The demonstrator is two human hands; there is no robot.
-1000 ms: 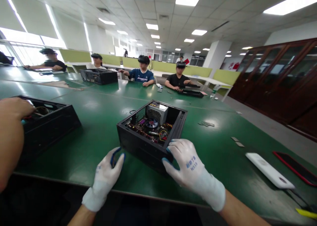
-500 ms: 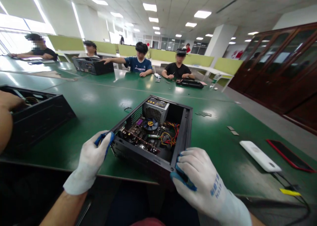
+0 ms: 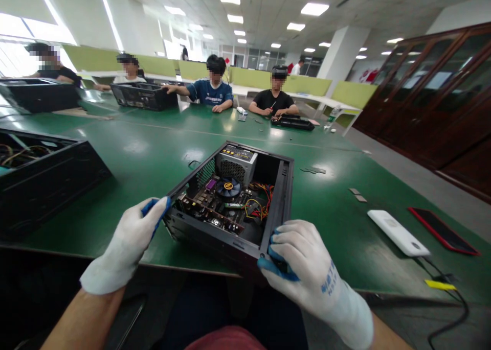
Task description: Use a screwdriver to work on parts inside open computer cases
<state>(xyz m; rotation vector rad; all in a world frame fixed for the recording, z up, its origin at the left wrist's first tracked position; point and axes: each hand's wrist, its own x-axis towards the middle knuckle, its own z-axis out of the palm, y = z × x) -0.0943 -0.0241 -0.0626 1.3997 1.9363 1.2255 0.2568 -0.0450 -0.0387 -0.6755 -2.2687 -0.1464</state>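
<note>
Case: A black case lies open side up at the near edge of the bench, directly before us, a spot that likely suits the reach of both arms.
Left hand: Our gloved left hand grips the case at its near left corner, fingers closed around it.
Right hand: Our gloved right hand grips the near right corner, fingers bent over the rim and thumb against the front wall.
Corners: Held at two points well apart, the case should stay steady and level under our hands, its parts left untouched.
Edge: The near right corner seems to jut past the bench edge, though the underside is hidden from us.
Inside: A fan sits just in front of a grey power supply, with coloured cables bunched to the right.
Right side: A corded white device and a red-edged slab lie well apart from the case, probably to leave elbow room.
Left side: A second case, also open upward, stands on the bench.
Across: A co-worker in blue rests a hand on a third case.
</note>
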